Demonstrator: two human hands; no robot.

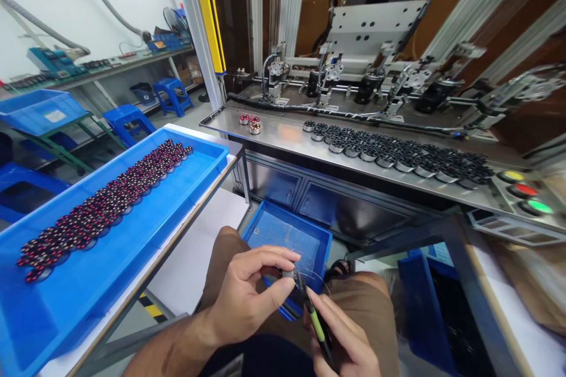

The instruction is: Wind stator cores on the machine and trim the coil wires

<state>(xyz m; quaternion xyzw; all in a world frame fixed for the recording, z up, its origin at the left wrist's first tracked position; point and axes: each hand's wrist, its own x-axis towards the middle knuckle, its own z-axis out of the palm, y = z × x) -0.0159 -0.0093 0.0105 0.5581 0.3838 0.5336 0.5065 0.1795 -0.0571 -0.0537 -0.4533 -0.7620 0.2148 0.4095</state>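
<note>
My left hand (254,288) pinches a small round motor stator (288,274) between thumb and fingers, above my lap; the fingers cover much of it. Thin loose wire (319,280) arcs out from the stator to the right. In my right hand (342,330) is a pair of cutting pliers (316,324) with black and green handles. The jaws are right beside the stator at the wire; whether they are closed on it I cannot tell.
Rows of wound stators lie in the blue tray (177,218) at left. On the metal ledge (283,147) sit several copper-and-red stators (255,128) and many black ones (384,150), before a winding machine (367,82). Control buttons (525,190) are at right. A blue bin (287,230) stands below my hands.
</note>
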